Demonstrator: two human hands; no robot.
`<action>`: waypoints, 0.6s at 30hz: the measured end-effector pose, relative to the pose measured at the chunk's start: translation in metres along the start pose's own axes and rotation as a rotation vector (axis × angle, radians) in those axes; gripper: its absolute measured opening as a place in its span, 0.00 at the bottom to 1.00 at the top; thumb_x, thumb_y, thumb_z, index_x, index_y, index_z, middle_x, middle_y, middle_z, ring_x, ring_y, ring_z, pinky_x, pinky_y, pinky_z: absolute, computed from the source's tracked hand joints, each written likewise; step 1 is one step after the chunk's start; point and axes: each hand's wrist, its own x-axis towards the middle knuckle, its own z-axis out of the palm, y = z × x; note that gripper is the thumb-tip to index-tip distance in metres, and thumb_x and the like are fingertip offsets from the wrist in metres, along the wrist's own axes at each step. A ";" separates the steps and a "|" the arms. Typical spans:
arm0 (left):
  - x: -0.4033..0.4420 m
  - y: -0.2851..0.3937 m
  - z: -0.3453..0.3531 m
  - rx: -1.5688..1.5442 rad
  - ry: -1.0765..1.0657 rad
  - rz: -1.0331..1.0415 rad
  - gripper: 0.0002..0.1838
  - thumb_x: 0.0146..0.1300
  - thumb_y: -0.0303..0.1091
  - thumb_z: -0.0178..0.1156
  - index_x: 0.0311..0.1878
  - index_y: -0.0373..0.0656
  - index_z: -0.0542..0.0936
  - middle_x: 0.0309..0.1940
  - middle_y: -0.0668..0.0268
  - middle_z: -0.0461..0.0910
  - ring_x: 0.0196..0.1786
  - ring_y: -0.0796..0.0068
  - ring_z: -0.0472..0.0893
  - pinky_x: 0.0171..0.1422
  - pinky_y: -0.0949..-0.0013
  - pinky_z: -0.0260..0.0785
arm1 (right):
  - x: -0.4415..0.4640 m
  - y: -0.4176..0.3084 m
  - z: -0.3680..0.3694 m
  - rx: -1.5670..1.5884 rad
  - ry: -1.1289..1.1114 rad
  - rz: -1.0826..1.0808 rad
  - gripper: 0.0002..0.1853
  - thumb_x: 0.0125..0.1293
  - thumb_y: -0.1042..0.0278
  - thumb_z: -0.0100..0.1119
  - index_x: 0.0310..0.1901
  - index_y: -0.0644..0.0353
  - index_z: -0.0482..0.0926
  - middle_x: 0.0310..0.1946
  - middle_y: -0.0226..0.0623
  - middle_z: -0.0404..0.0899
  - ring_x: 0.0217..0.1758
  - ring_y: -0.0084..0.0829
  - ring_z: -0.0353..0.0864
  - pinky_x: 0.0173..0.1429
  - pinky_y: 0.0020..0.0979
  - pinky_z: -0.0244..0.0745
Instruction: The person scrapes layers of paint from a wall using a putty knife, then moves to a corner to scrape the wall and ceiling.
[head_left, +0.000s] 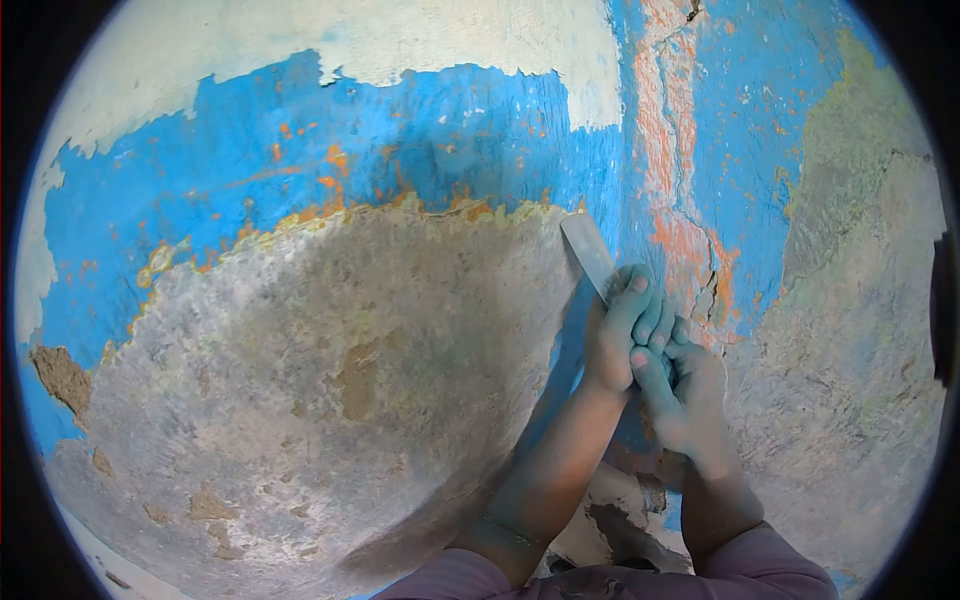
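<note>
A flat metal scraper blade (588, 250) slants up and to the left out of my hands, its tip against the wall near the ragged lower border of the blue paint (480, 130). My left hand (625, 325) is wrapped round the scraper close to the blade, the thumb lying along it. Just below and to the right, my right hand (685, 385) is closed at the tool's rear end, touching my left hand. The handle is hidden by the fingers. Greenish-blue dust coats both hands.
Bare grey plaster (330, 400) fills the lower left of the wall. Beside the hands runs a cracked orange-pink strip (675, 150) at the corner. More bare plaster (850, 350) lies to the right, and off-white paint (300, 30) is above. Broken plaster shows between the forearms.
</note>
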 end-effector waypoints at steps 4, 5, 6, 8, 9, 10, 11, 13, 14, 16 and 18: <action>0.014 0.009 0.007 -0.001 0.080 -0.015 0.09 0.65 0.35 0.46 0.27 0.50 0.65 0.13 0.78 0.57 0.17 0.83 0.61 0.33 0.70 0.65 | 0.017 -0.006 -0.003 -0.081 -0.124 0.163 0.12 0.64 0.65 0.53 0.32 0.69 0.76 0.22 0.35 0.72 0.26 0.22 0.68 0.30 0.27 0.64; 0.015 0.009 0.009 0.019 0.095 -0.002 0.10 0.65 0.36 0.48 0.27 0.49 0.64 0.13 0.77 0.58 0.18 0.82 0.62 0.32 0.70 0.65 | 0.018 -0.006 -0.001 -0.070 -0.115 0.165 0.12 0.65 0.65 0.52 0.34 0.69 0.75 0.23 0.36 0.73 0.28 0.22 0.69 0.32 0.28 0.64; 0.012 0.008 0.007 0.018 0.100 -0.003 0.10 0.65 0.36 0.48 0.27 0.49 0.64 0.13 0.77 0.58 0.18 0.82 0.62 0.32 0.70 0.65 | 0.015 -0.004 -0.001 -0.069 -0.117 0.169 0.12 0.65 0.65 0.52 0.34 0.69 0.75 0.23 0.36 0.73 0.28 0.22 0.69 0.32 0.28 0.64; 0.002 0.001 -0.003 0.113 0.118 0.043 0.08 0.63 0.37 0.54 0.30 0.46 0.70 0.14 0.76 0.61 0.18 0.82 0.65 0.26 0.72 0.62 | 0.004 0.005 0.000 -0.018 -0.138 0.184 0.14 0.67 0.62 0.48 0.37 0.68 0.75 0.26 0.36 0.74 0.31 0.23 0.70 0.35 0.28 0.65; -0.006 -0.003 -0.009 0.115 0.125 0.037 0.08 0.63 0.37 0.54 0.30 0.46 0.70 0.14 0.76 0.61 0.18 0.82 0.65 0.26 0.72 0.62 | -0.005 0.015 0.000 -0.014 -0.138 0.193 0.14 0.67 0.62 0.48 0.37 0.68 0.75 0.26 0.36 0.74 0.31 0.23 0.70 0.35 0.28 0.65; -0.019 -0.008 -0.016 0.294 0.211 0.011 0.09 0.63 0.38 0.54 0.30 0.45 0.70 0.16 0.75 0.64 0.19 0.83 0.66 0.26 0.74 0.62 | -0.018 0.030 -0.001 0.184 -0.188 0.285 0.15 0.67 0.62 0.47 0.39 0.68 0.74 0.26 0.34 0.74 0.32 0.23 0.70 0.36 0.29 0.65; -0.033 -0.014 -0.024 0.472 0.298 -0.018 0.09 0.63 0.38 0.55 0.31 0.44 0.71 0.17 0.74 0.66 0.20 0.83 0.67 0.25 0.76 0.61 | -0.033 0.043 0.000 0.384 -0.237 0.377 0.15 0.68 0.61 0.46 0.42 0.67 0.74 0.26 0.33 0.74 0.32 0.22 0.70 0.37 0.29 0.66; -0.066 -0.028 -0.051 0.595 0.343 -0.049 0.10 0.63 0.39 0.54 0.32 0.43 0.71 0.19 0.74 0.67 0.21 0.83 0.68 0.25 0.76 0.61 | -0.071 0.062 0.006 0.642 -0.248 0.588 0.14 0.68 0.60 0.46 0.41 0.63 0.73 0.27 0.29 0.72 0.28 0.21 0.68 0.32 0.26 0.64; -0.085 -0.035 -0.064 0.715 0.381 -0.076 0.11 0.64 0.40 0.54 0.34 0.42 0.72 0.20 0.73 0.69 0.21 0.84 0.68 0.26 0.77 0.61 | -0.092 0.078 0.007 0.652 -0.323 0.661 0.13 0.67 0.59 0.47 0.41 0.61 0.72 0.26 0.28 0.70 0.25 0.19 0.66 0.29 0.25 0.62; -0.127 -0.041 -0.082 0.680 0.401 -0.155 0.11 0.64 0.41 0.54 0.34 0.41 0.72 0.22 0.72 0.71 0.23 0.84 0.69 0.27 0.77 0.62 | -0.131 0.095 0.012 0.669 -0.413 0.755 0.12 0.67 0.58 0.48 0.41 0.59 0.71 0.25 0.27 0.68 0.22 0.18 0.64 0.26 0.23 0.59; -0.163 -0.046 -0.082 0.642 0.432 -0.229 0.12 0.64 0.41 0.54 0.35 0.41 0.72 0.24 0.71 0.72 0.24 0.84 0.69 0.29 0.77 0.62 | -0.159 0.095 0.019 0.882 -0.393 0.981 0.12 0.66 0.56 0.49 0.41 0.56 0.68 0.22 0.25 0.64 0.19 0.17 0.60 0.21 0.21 0.53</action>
